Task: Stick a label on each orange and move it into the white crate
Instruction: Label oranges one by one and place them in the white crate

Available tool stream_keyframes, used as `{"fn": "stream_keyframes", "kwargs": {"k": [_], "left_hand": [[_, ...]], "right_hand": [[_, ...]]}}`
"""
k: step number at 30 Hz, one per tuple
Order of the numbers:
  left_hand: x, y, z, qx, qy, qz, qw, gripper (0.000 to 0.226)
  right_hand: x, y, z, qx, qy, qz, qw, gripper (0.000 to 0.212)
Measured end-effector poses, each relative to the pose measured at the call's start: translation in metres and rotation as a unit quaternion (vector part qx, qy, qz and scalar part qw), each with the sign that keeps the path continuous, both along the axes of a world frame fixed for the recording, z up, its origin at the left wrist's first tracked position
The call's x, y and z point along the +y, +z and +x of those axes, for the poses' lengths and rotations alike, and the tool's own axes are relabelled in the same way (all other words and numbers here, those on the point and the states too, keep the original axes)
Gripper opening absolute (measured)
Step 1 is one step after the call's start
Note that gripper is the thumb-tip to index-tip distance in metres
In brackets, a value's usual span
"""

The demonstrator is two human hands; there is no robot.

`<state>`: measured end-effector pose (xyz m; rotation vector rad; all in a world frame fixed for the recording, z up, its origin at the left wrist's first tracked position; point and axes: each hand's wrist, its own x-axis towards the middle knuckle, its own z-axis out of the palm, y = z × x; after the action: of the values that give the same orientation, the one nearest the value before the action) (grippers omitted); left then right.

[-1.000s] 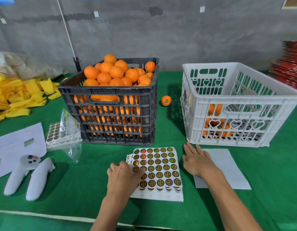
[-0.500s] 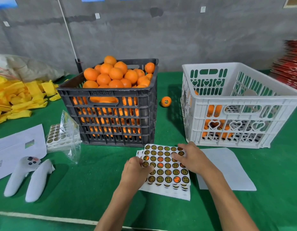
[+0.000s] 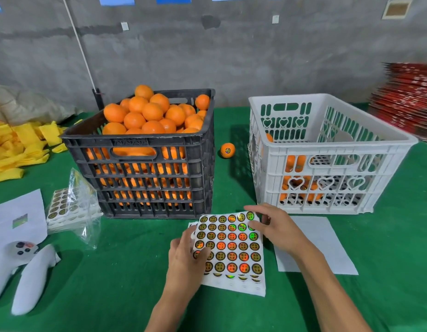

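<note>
A black crate point(image 3: 145, 164) heaped with oranges point(image 3: 150, 111) stands left on the green bench point(image 3: 111, 283). In front, the left hand point(image 3: 186, 257) pinches the label sheet's point(image 3: 231, 248) left edge, fingers curled; the right hand point(image 3: 274, 226) grips its upper right corner. One labelled orange point(image 3: 227, 150) lies between the crates. The white crate point(image 3: 327, 149) stands right, holding a few oranges.

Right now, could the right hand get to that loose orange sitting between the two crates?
Probably yes: the right hand holds only the sticker sheet, and bare green table leads to the loose orange.
</note>
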<state>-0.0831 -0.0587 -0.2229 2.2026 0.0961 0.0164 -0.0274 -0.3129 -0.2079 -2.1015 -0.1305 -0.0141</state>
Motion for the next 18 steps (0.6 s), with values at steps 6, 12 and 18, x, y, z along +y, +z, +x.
{"fn": "stream_keyframes", "kwargs": {"k": [6, 12, 18], "left_hand": [[-0.003, -0.01, -0.002, -0.042, -0.012, 0.065, 0.997, 0.048], [-0.005, -0.014, 0.0, -0.05, -0.019, 0.099, 0.994, 0.049], [-0.005, -0.015, -0.001, -0.066, -0.025, 0.112, 0.991, 0.05]], "right_hand": [[-0.005, -0.006, 0.007, 0.059, 0.01, 0.095, 0.994, 0.034], [-0.004, -0.013, 0.011, 0.06, -0.016, 0.098, 0.993, 0.026], [-0.003, -0.009, 0.01, 0.036, -0.002, 0.09, 0.995, 0.01]]}}
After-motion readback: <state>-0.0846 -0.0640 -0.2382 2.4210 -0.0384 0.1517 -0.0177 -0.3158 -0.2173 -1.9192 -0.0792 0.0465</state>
